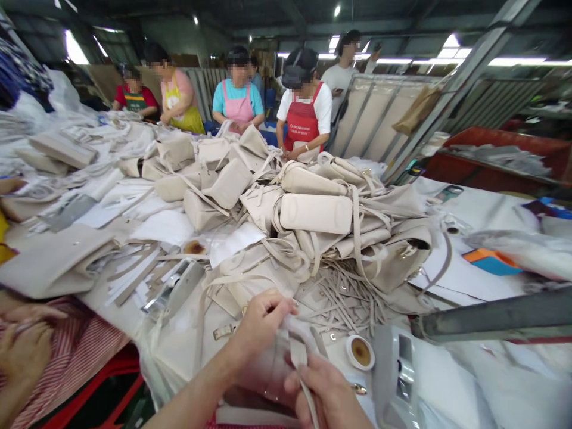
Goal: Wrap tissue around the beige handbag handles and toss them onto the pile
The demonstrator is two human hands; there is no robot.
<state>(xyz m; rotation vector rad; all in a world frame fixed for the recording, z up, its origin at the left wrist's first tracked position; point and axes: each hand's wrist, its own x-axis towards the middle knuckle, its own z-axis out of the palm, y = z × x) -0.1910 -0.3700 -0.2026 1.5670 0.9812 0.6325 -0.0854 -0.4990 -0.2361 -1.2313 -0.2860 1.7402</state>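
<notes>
In the head view, my left hand [264, 319] has its thumb and fingers closed at the upper end of a pale band on a beige handbag [263, 372] in front of me. My right hand [319, 384] pinches a beige strap [300, 357], its lower end hanging below the fingers. The bag is partly hidden by my arms and blurred. Right of my hands stands a small white cup [360, 353] with brown liquid. Thin beige straps [348, 298] lie tangled just beyond.
A big heap of beige bags [316, 213] covers the middle of the table. A grey tape dispenser [397, 372] stands at the right, near a metal beam [491, 316]. Several people in aprons work across the table; another person's hands [27, 345] are at the left.
</notes>
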